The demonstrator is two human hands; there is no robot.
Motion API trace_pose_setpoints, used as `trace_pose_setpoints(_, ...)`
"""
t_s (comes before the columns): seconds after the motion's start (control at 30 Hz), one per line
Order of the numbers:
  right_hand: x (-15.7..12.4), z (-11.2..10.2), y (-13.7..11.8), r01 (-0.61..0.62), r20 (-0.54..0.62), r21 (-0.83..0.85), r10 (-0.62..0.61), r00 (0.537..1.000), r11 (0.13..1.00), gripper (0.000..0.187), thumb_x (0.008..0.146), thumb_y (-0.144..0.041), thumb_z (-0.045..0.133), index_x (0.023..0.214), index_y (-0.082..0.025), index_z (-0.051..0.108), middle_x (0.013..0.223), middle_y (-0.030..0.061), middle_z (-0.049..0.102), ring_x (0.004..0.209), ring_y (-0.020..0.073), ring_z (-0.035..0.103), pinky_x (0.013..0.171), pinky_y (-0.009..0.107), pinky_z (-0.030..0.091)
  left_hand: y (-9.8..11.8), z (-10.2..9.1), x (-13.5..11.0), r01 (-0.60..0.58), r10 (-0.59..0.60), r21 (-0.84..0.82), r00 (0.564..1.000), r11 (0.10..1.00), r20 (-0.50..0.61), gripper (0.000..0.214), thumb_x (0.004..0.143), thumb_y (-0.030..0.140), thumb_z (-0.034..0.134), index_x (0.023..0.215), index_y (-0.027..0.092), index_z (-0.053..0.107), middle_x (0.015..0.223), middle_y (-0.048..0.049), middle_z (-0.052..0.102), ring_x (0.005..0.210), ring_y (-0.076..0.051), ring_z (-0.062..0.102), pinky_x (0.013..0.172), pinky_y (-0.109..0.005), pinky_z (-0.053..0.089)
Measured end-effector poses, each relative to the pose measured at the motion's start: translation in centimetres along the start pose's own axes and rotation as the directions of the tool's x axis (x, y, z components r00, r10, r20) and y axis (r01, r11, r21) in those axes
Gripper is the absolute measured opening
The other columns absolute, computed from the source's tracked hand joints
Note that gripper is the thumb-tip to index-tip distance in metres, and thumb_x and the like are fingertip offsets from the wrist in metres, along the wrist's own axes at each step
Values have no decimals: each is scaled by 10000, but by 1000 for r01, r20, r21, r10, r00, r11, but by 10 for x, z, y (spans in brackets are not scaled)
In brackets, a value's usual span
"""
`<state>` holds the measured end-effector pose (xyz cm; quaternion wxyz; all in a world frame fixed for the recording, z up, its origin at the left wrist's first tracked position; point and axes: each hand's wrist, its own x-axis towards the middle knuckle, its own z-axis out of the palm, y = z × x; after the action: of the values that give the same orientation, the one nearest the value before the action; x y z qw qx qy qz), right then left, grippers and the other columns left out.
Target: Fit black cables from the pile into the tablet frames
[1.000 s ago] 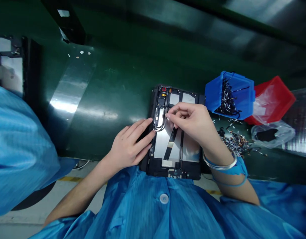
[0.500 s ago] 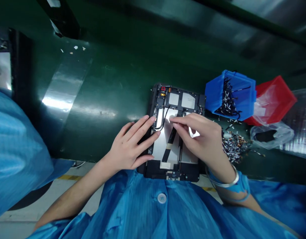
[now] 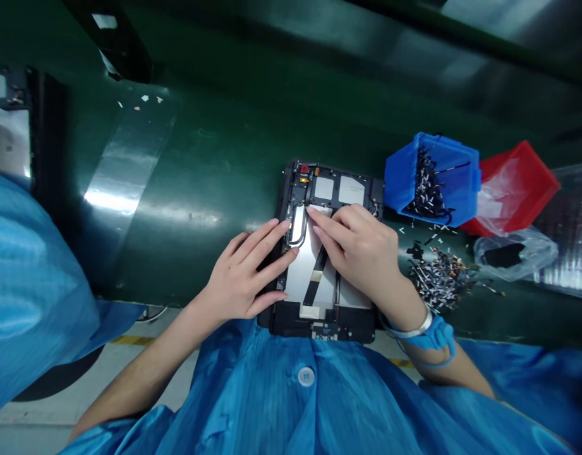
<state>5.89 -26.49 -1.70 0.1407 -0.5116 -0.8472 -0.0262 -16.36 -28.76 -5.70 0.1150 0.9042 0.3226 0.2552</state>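
An opened tablet [image 3: 300, 278], with bare metal plates, black frame and small boards, lies in front of me at the table's near edge. My left hand [image 3: 246, 272] is open, fingers spread over the tablet's left edge. A thin black cable [image 3: 304, 230] runs along the upper left of the metal plate and bends near my left fingertips. The index fingertip of my right hand [image 3: 359, 246] rests at this cable's upper part. Its thumb tip is a little apart, lower on the plate, and the other fingers are curled. Beneath the right hand, a flat black ribbon cable [image 3: 314, 284] is partly hidden.
Right of the tablet stands a blue bin [image 3: 454, 189] holding black cables, beside a red bin [image 3: 522, 189] with clear plastic. A pile of small parts [image 3: 440, 278] and a clear bag [image 3: 518, 253] lie nearby. Another device [image 3: 11, 139] and a person's blue sleeve [image 3: 35, 272] are at left.
My right hand has moved left and up across the tablet, its index finger now on the thin cable, whose raised upper end now lies flatter. My left hand has stayed at the tablet's edge.
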Motion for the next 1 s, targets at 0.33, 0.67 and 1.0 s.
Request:
trace_pose_setpoints(0.33,-88,-19,-6,-439,-147,147,459,876,886,495,886,-241,555,1375,-210,482,658,-8,591,562,135,516,553,265,415,49,0,-24,458,-480,-196,874,867,-82,536,928,335,468,1449,250,375,1495,-111,371,1349,-323,373,1081,-504,317)
trace_pose_setpoints(0.67,-83,-18,-20,-437,-29,571,549,835,695,411,906,-273,472,1306,-220,547,768,11,689,558,129,545,559,278,480,73,-11,-12,618,-729,-536,684,575,7,504,919,296,511,1417,301,433,1470,-30,435,1359,-302,394,1137,-542,308)
trace_pose_setpoints(1.0,-87,-30,73,-452,-535,142,452,713,881,229,871,-114,500,960,-165,704,801,63,683,778,178,600,691,304,482,-33,-28,89,376,-670,-771,738,514,-87,414,923,278,477,1332,310,531,1404,20,522,1331,-294,437,1074,-500,448)
